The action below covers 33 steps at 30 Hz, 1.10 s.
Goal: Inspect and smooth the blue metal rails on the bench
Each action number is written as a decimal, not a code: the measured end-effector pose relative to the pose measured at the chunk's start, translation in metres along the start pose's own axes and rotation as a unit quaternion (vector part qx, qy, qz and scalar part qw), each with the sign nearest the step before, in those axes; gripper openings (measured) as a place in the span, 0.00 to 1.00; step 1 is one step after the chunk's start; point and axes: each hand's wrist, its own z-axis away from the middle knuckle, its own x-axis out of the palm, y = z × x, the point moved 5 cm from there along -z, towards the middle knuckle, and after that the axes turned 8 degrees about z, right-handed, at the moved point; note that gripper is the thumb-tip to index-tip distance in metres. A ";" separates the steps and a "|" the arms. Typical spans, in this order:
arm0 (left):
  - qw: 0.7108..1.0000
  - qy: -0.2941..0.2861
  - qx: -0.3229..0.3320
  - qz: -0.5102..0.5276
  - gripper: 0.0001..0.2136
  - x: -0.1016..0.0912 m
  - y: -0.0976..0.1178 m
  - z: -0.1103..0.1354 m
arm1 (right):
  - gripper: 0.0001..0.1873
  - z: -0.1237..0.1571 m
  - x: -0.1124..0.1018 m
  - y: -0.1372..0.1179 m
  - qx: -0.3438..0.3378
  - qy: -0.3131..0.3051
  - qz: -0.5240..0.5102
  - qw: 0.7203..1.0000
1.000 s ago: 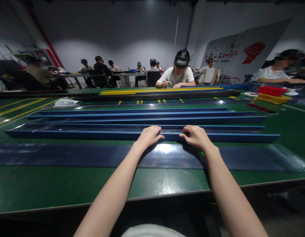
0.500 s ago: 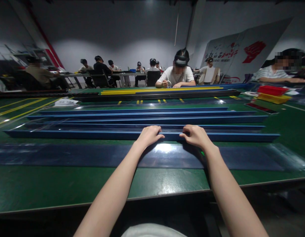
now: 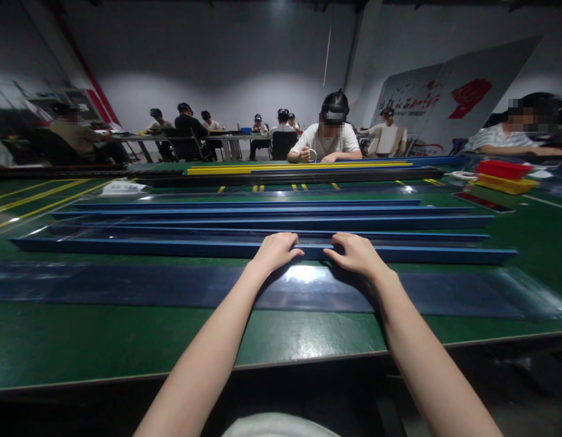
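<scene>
A long blue channel strip (image 3: 139,246) lies crosswise on the green table in front of me. My left hand (image 3: 278,249) grips its near wall a little left of the middle, thumb on the near face and fingers bent over the edge. Close by on the right, my right hand (image 3: 354,250) pinches the same wall in a like way; its fingertips are partly hidden behind the edge. Between the hands a short piece of the wall shows. Nearer to me a flat clear plastic film strip (image 3: 172,291) stretches across the table under my forearms.
Behind the held strip lie more blue strips (image 3: 263,221), then black strips (image 3: 285,176) and a yellow strip (image 3: 308,167). A red tray (image 3: 502,169) and a yellow tray (image 3: 506,183) sit at right near a phone (image 3: 482,202). A co-worker (image 3: 329,136) sits opposite.
My right hand has slid slightly left along the strip's wall, closer to my left hand, its thumb now straighter. My left hand keeps its place.
</scene>
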 end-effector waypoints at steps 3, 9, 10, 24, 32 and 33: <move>1.000 0.000 0.000 -0.002 0.10 -0.001 0.001 0.001 | 0.15 -0.003 0.004 -0.009 -0.019 0.004 -0.003 1.000; 1.000 -0.002 -0.002 -0.005 0.10 -0.001 0.003 0.002 | 0.12 -0.005 0.007 -0.016 -0.033 0.016 -0.009 0.999; 1.000 -0.002 -0.001 -0.005 0.10 -0.001 0.003 0.002 | 0.12 -0.005 0.007 -0.016 -0.032 0.018 -0.010 0.999; 0.999 0.007 -0.013 -0.034 0.15 -0.006 -0.001 0.003 | 0.13 -0.007 0.005 -0.013 -0.022 0.015 -0.012 1.000; 0.999 0.003 -0.012 -0.039 0.15 -0.006 0.000 0.003 | 0.14 -0.006 0.003 -0.008 -0.018 0.009 -0.013 1.000; 0.999 0.004 -0.010 -0.037 0.15 -0.006 0.000 0.003 | 0.13 -0.005 0.003 -0.007 -0.015 0.009 -0.013 1.000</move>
